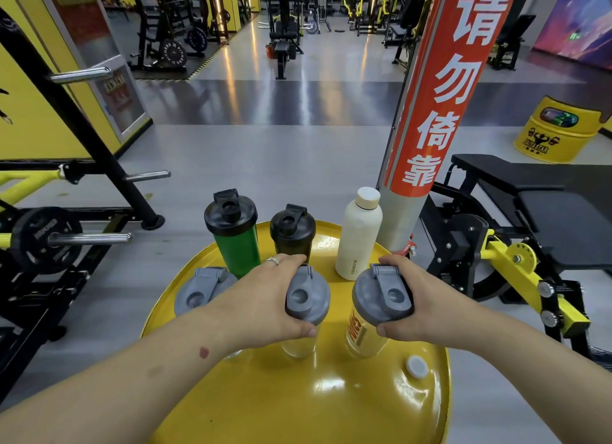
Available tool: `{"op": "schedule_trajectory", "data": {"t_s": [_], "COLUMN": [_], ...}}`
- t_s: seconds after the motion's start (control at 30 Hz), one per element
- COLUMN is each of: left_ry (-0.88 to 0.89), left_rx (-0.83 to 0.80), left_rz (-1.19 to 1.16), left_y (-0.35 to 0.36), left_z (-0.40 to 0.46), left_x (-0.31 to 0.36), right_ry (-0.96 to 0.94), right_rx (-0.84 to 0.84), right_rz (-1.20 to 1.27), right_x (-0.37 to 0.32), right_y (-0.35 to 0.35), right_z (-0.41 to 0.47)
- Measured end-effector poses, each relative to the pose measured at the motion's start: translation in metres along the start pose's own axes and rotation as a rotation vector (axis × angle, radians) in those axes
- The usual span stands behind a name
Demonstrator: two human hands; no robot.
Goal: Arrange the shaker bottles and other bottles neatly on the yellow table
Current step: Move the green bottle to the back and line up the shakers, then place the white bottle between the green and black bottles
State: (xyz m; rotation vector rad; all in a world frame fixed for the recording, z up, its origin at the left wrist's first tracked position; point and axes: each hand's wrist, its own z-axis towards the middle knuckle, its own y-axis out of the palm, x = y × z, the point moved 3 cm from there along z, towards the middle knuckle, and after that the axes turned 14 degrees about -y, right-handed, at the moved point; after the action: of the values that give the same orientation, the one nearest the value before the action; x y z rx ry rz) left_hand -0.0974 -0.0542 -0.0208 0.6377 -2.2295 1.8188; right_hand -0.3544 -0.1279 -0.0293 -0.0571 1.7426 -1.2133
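Observation:
On the round yellow table (298, 400) stand two rows of bottles. At the back are a green shaker (236, 241) with a black lid, a black shaker (292, 231) and a cream bottle (358, 238). In front, my left hand (265, 303) grips a clear shaker (307, 299) by its grey lid. My right hand (420, 306) grips a second grey-lidded shaker with orange print (381, 294). Another grey-lidded shaker (202, 289) stands left of my left forearm, partly hidden.
A grey cap (416, 366) sits in the table top near its right rim. A pillar with a red banner (427, 112) rises just behind the table. A black bench (546, 212) is at the right, a weight rack (66, 238) at the left.

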Motion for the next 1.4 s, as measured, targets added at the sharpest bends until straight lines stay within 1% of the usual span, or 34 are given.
{"op": "schedule_trajectory", "data": {"t_s": [0.17,0.33,0.43,0.47,0.53,0.6,0.67,0.73,0.8,0.83,0.97,1.1,1.2,1.27,1.33,1.4], "left_ry": [-0.01,-0.004,-0.003,-0.014,-0.016,-0.032,-0.107,-0.214,-0.317,-0.34,-0.323,-0.295,-0.265,-0.234,-0.22,-0.21], "left_rx": [-0.023,-0.111,-0.151,-0.142,-0.042,0.126,0.255,0.271,0.206,0.178,0.147,0.155,0.187,0.195,0.184,0.153], "left_rz": [0.006,0.051,0.111,0.105,0.068,0.034,-0.018,-0.05,-0.081,-0.108,-0.2,-0.211,-0.23,-0.259,-0.261,-0.24], "left_y": [0.001,-0.007,-0.028,-0.04,-0.07,-0.098,-0.116,-0.12,-0.116,-0.112,-0.101,-0.091,-0.085,-0.084,-0.086,-0.089], "left_z": [-0.001,-0.01,-0.018,-0.019,-0.013,0.0,0.018,0.036,0.05,0.056,0.08,0.096,0.101,0.103,0.104,0.107], "left_x": [0.001,0.0,-0.002,-0.005,-0.014,-0.031,-0.054,-0.073,-0.085,-0.088,-0.098,-0.106,-0.112,-0.114,-0.115,-0.117], "right_ry": [0.049,0.103,0.089,0.075,0.031,-0.007,-0.043,-0.071,-0.096,-0.098,-0.048,0.02,0.04,0.043,0.032,-0.004], "right_rx": [-0.02,-0.088,-0.165,-0.184,-0.144,-0.01,0.083,0.095,0.052,0.021,-0.1,-0.129,-0.16,-0.143,-0.131,-0.171], "right_rz": [0.053,0.111,0.04,0.014,0.013,0.073,0.104,0.061,-0.06,-0.127,-0.278,-0.349,-0.375,-0.389,-0.398,-0.416], "right_x": [-0.001,0.002,-0.005,-0.008,-0.02,-0.035,-0.048,-0.061,-0.069,-0.072,-0.078,-0.07,-0.055,-0.048,-0.046,-0.046], "right_y": [0.002,-0.004,-0.02,-0.029,-0.052,-0.071,-0.077,-0.067,-0.05,-0.04,-0.006,0.015,0.031,0.038,0.039,0.038], "right_z": [-0.002,-0.005,-0.007,-0.007,-0.004,0.006,0.025,0.052,0.083,0.1,0.163,0.203,0.218,0.222,0.226,0.229]}}
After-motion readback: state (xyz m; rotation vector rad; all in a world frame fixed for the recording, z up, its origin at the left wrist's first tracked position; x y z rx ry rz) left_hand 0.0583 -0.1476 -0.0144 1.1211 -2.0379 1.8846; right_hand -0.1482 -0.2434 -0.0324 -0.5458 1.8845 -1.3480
